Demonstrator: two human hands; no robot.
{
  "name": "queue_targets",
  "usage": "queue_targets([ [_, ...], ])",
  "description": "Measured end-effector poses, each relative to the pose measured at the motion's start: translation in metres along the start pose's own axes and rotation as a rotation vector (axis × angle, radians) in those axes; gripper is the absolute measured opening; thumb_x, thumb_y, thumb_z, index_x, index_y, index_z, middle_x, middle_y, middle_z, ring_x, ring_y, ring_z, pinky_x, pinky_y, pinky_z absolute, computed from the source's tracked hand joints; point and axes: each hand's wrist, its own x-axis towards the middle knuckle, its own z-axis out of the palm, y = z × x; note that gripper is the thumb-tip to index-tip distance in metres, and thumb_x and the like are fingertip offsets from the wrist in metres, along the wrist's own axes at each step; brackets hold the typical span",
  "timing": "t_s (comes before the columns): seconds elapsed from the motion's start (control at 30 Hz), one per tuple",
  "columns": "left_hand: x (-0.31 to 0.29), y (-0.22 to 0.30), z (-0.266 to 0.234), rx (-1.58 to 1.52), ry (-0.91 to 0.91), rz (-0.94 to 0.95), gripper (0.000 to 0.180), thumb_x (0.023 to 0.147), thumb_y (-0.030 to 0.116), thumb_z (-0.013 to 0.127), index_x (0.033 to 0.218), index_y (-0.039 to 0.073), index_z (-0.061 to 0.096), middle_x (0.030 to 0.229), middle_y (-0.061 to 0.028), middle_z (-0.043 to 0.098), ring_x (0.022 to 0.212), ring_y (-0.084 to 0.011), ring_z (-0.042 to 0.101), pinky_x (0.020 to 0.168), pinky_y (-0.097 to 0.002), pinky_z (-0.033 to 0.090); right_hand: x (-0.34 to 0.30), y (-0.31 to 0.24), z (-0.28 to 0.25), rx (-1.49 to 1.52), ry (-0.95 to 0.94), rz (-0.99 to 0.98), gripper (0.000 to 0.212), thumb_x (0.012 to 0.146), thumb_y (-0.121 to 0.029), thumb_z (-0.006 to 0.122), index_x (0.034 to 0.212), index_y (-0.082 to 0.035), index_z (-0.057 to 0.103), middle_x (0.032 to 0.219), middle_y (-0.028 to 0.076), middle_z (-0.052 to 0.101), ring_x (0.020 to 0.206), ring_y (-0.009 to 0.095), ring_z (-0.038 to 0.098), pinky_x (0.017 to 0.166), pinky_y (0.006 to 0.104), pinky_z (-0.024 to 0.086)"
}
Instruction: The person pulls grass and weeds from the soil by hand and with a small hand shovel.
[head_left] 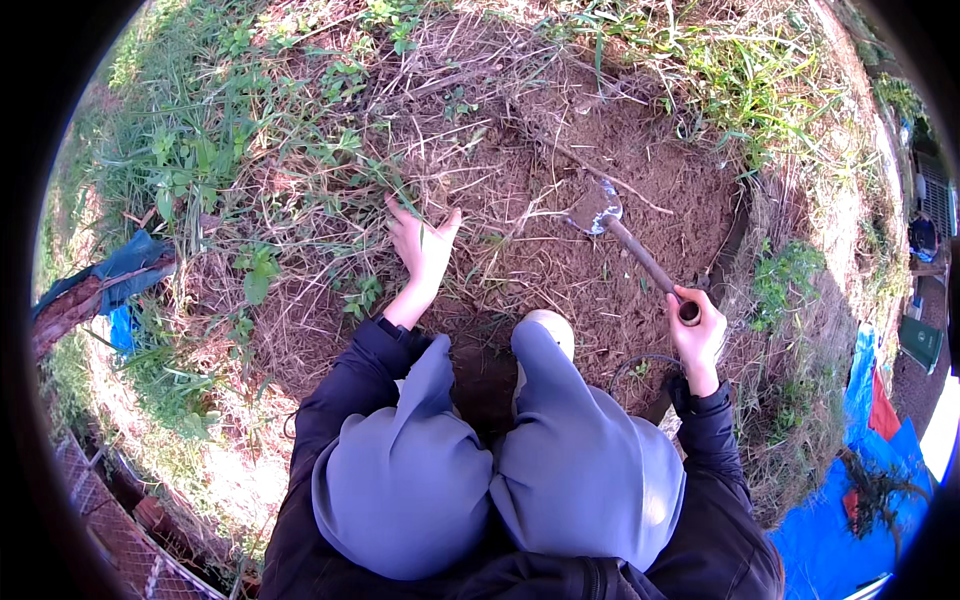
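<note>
My right hand (698,335) is wrapped round the handle of a short digging tool (645,252), close to its round hollow end. The tool's broad blade (597,208) lies against the brown soil, and pale glints show along its edges. Whether it is a hoe or a trowel I cannot tell. On the left, my left hand (424,247) reaches into dry grass and weeds (370,215), thumb apart from the fingers. A green blade of grass crosses near the fingers, and their tips are partly hidden; nothing is visibly gripped.
A thin stick (612,178) lies on bare soil (670,150) beyond the blade. My bent knees (410,490) are close below my hands. A wooden post (95,295) with blue cloth stands at the left. Blue sheeting (825,535) covers ground at the lower right; wire mesh (110,520) is lower left.
</note>
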Motion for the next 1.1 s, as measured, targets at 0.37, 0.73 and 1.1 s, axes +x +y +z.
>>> queue_targets([
  [0.37, 0.012, -0.022, 0.005, -0.014, -0.012, 0.081, 0.118, 0.063, 0.061, 0.071, 0.138, -0.006, 0.009, 0.111, -0.0383, 0.044, 0.103, -0.0477, 0.049, 0.088, -0.0489, 0.041, 0.065, -0.043, 0.089, 0.261, 0.236, 0.034, 0.015, 0.077, -0.015, 0.071, 0.086, -0.007, 0.064, 0.059, 0.005, 0.059, 0.051, 0.008, 0.056, 0.049, 0.0232, 0.043],
  [0.73, -0.025, 0.011, -0.011, -0.089, -0.178, 0.013, 0.124, 0.062, 0.062, 0.072, 0.137, -0.010, 0.005, 0.125, -0.0451, 0.026, 0.120, -0.0551, 0.030, 0.099, -0.0557, 0.029, 0.030, -0.080, 0.074, 0.045, 0.109, -0.216, 0.015, 0.074, -0.015, 0.071, 0.085, -0.011, 0.063, 0.068, 0.007, 0.064, 0.057, 0.021, 0.063, 0.051, 0.0276, 0.048],
  [1.1, -0.020, 0.000, 0.003, -0.057, -0.078, 0.035, 0.115, 0.062, 0.058, 0.073, 0.135, -0.008, 0.013, 0.117, -0.0394, 0.037, 0.107, -0.0500, 0.044, 0.089, -0.0493, 0.041, 0.057, -0.181, 0.133, 0.111, -0.019, -0.485, 0.014, 0.073, -0.019, 0.067, 0.085, -0.012, 0.062, 0.061, 0.005, 0.058, 0.051, 0.024, 0.059, 0.047, 0.0325, 0.045],
])
